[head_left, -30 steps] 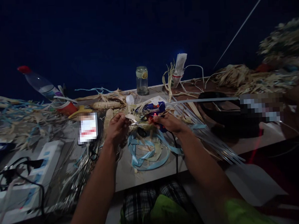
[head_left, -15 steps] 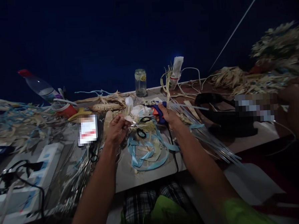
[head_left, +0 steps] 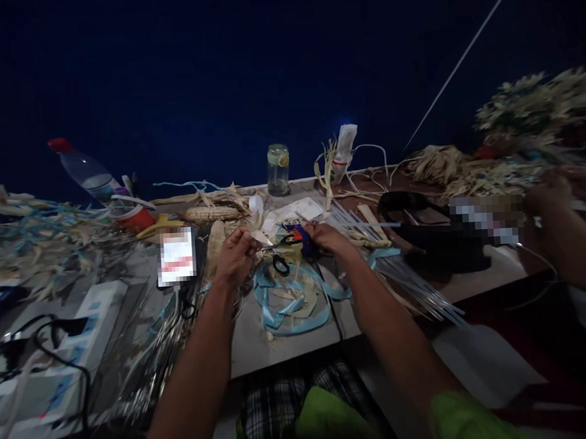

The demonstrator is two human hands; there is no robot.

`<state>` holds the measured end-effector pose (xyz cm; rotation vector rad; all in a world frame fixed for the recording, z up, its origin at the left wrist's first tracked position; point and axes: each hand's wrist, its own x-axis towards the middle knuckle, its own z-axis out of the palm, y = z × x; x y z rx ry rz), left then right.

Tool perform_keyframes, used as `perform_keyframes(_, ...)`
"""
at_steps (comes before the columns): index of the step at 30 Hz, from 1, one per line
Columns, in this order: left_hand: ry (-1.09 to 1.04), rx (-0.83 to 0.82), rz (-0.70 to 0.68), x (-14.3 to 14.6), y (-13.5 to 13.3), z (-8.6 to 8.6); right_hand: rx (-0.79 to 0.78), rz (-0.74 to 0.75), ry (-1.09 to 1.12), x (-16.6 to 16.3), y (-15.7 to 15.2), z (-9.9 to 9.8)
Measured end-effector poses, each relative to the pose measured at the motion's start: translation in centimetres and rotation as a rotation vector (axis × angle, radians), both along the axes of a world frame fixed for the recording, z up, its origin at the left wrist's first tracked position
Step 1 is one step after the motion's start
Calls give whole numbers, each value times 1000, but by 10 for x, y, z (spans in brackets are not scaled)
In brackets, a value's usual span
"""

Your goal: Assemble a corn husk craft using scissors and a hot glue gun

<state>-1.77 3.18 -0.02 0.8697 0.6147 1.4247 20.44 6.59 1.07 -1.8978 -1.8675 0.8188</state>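
Note:
My left hand (head_left: 238,250) is closed in a pinch on a small pale strip of corn husk (head_left: 261,237). A blue and orange glue gun (head_left: 306,240) is in my right hand (head_left: 327,237), whose fingers close on its back end; its dark cord hangs down over the table's front edge. Between my hands lie scissors with black handles (head_left: 281,265), partly hidden by the things around them. Just in front of them a loose coil of light blue ribbon (head_left: 298,325) rests on the table, with husk scraps inside it.
A glass jar (head_left: 278,171) stands at the back, and a corn cob (head_left: 211,214) lies left of it. Clear glue sticks (head_left: 424,291) lie to the right. A white power strip (head_left: 86,348) and a lit phone (head_left: 176,257) are on the left. Another person's hand (head_left: 562,199) is at the right.
My right hand has brought the glue gun down and slightly left, closer to the scissors. My left hand keeps its pinch on the husk strip. The view has shifted slightly.

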Motion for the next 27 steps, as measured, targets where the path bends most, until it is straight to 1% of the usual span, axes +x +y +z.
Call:
perform_keyframes(1,-2,4,-7,0,0,0,-35,17,-36,3,-4,5)
perform_keyframes(2,0,5,-14,0,0,1,-99,47,-122,5,-8,12)
perform_keyframes(3,7,2,-19,0,-1,2,-118,58,-156,6,-13,19)
perform_keyframes(5,25,-8,-28,1,-2,5,-51,73,-140,3,-22,36)
perform_keyframes(6,33,-14,-33,2,-3,6,51,107,-24,-2,-25,44)
perform_keyframes(7,37,-18,-39,3,-4,7,122,114,114,-10,-28,50)
perform_keyframes(9,41,-19,-54,5,-6,9,194,122,400,-28,-31,59)
perform_keyframes(10,44,-19,-61,6,-6,10,199,150,513,-38,-30,60)
perform_keyframes(12,48,-19,-66,7,-7,9,204,189,664,-55,-27,58)
perform_keyframes(14,46,-18,-67,7,-6,8,208,177,780,-65,-23,52)
perform_keyframes(18,35,-34,-62,8,-5,7,197,151,953,-69,-17,39)
perform_keyframes(21,45,-70,-1,10,-4,7,167,107,1062,-70,-18,32)
perform_keyframes(24,57,-107,90,12,-2,6,88,55,1199,-75,-20,25)
perform_keyframes(27,71,-123,167,15,-1,4,11,41,1300,-80,-22,20)
